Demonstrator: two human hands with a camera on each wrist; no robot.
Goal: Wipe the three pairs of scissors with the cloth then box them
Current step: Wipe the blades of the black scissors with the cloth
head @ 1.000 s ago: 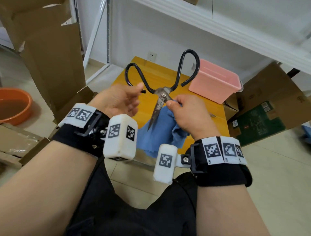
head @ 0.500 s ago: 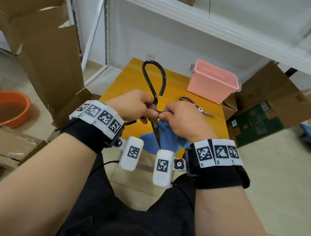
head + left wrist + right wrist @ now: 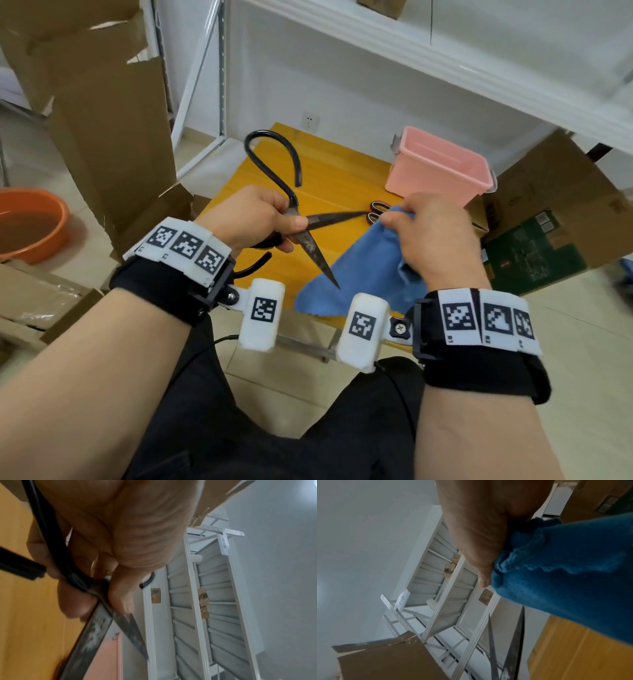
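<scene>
Head view: left hand [image 3: 250, 219] at frame centre grips the large black-handled scissors [image 3: 310, 236] at the pivot, thumb on top, fingers wrapped beneath. Blades spread apart; one points right toward the cloth, the other slants down and right, its tip over the cloth's lower part. One handle loop rises toward the upper centre of the frame. Right hand [image 3: 435, 236], right of centre, clutches the blue cloth [image 3: 363, 274], which hangs from the fist down to the lower centre. A small pair of scissors [image 3: 376, 211] lies on the yellow table [image 3: 342, 178] just behind the cloth, only its red-edged handles visible. Pink box [image 3: 442, 164] stands at the table's far right corner, upper right of centre. Orange basin [image 3: 30, 222] at the left edge, on the floor. A third pair not seen.

Left wrist view: left hand [image 3: 109, 536] fills the upper left; thumb and fingers pinch the large black-handled scissors [image 3: 96, 631] near the pivot. Both blades run downward, dull and spotted. Pink box [image 3: 106, 660] at lower centre, table [image 3: 25, 615] on the left.

Right wrist view: right hand [image 3: 481, 524] at top centre, fingers closed on the bunched blue cloth [image 3: 565, 582], which fills the right side. Two blade tips of the scissors [image 3: 518, 635] at lower centre, apart from the cloth.
</scene>
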